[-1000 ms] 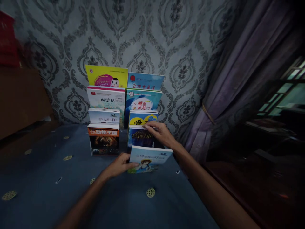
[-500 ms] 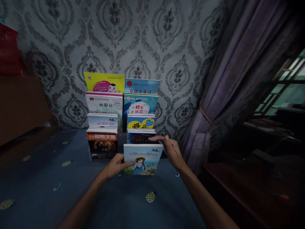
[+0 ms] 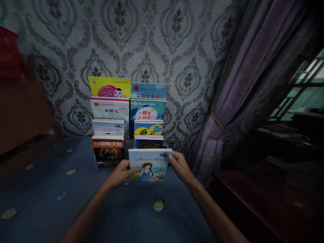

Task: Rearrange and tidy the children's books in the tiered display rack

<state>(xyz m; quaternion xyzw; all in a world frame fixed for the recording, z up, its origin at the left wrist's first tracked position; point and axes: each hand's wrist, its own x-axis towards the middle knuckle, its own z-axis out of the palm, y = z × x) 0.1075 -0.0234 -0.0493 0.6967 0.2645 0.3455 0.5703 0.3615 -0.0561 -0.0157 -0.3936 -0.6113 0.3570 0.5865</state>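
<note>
Light-blue paperback: the book point(image 3: 148, 168) is between my two hands, cover toward me, in front of the right column of books; whether its lower edge meets the cloth I cannot tell.
Left hand: mine point(image 3: 120, 172) pinches the left edge, thumb flat on the cover, fingers behind.
Right hand: mine point(image 3: 181, 167) grips the upper right corner in a narrow pinch, thumb in front.
Good handling: in my judgement, light, even pressure at both edges suits a thin cover; a hard squeeze at the corner could crease it. Keeping the top edge level should help me clear the dark-blue book point(image 3: 148, 143) just behind.
Right column, rearward: yellow-and-blue book point(image 3: 141, 128), carp storybook point(image 3: 148, 110), Andersen fairy tales point(image 3: 149, 88).
Left column: lion-cover animal book point(image 3: 108, 153) foremost, Journey to the West point(image 3: 111, 107) farther back, yellow book point(image 3: 110, 84) rearmost.
Surface: blue cloth point(image 3: 131, 216), printed with yellowish, dark-spotted motifs.
Room: grey damask wallpaper point(image 3: 141, 40) behind; purple curtain point(image 3: 243, 77), tied, at right; brown box point(image 3: 22, 111) at far left beneath a red object point(image 3: 8, 54). Light is dim.
</note>
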